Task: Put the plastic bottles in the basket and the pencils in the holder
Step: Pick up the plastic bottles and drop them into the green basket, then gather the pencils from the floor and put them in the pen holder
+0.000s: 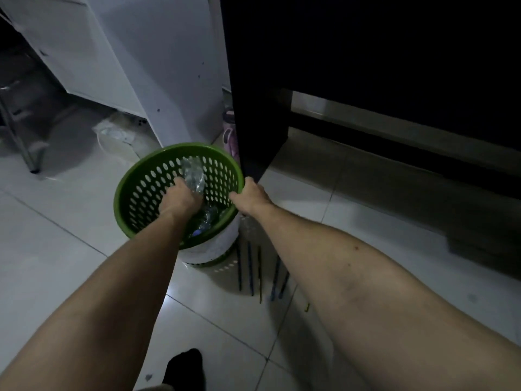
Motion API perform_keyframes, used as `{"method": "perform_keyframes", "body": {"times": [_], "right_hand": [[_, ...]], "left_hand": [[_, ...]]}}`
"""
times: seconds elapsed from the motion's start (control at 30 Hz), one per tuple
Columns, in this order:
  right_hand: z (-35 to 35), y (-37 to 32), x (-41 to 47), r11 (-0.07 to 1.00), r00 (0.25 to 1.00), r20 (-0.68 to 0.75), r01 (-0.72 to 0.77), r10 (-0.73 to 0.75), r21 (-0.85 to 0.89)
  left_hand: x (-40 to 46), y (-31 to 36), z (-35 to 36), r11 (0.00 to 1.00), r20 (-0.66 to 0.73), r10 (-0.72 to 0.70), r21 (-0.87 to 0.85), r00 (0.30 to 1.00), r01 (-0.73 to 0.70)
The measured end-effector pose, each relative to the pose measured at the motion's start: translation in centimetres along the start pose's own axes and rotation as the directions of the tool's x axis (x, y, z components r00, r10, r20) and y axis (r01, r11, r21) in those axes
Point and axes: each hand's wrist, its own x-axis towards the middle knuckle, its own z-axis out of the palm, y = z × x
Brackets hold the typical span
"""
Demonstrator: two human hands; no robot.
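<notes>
Bottle going into basket, both hands busy.
Left grip [180,199] wrapped around clear plastic bottle [193,174] inside green basket [135,198]; right grip [251,196] clamped on rim; pencils [251,266] on floor.

L hand [180,197] closed grip, arm extended | R hand [251,197] gripping, arm extended

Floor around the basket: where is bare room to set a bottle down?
Bare tiles lie left of the basket, up to the metal leg, and in front between the forearms. Crowded: the right side, where pencils lie under the right hand's arm; the dark cabinet stands just behind. Left hand holds a bottle inside.
</notes>
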Motion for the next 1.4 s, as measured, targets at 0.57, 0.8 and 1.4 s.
{"method": "perform_keyframes", "body": {"times": [0.57,0.8,1.4], "right_hand": [[-3.3,2.4,-1.3,0.996,0.995,-0.089,0.04,-0.047,-0.08],[-8.5,9.4,-1.6,0.996,0.969,-0.243,-0.055,0.037,-0.069],[-3.7,33.6,-10.1,0.765,0.675,-0.382,-0.621,0.632,0.169]], "left_hand": [[-4.9,8.0,-0.3,0.906,-0.109,0.422,0.087,0.9,-0.414],[-7.8,13.8,7.2,0.781,-0.042,0.625,0.021,0.78,-0.624],[-16.6,12.4,30.3,0.647,0.438,0.71,-0.094,0.552,-0.757]]}}
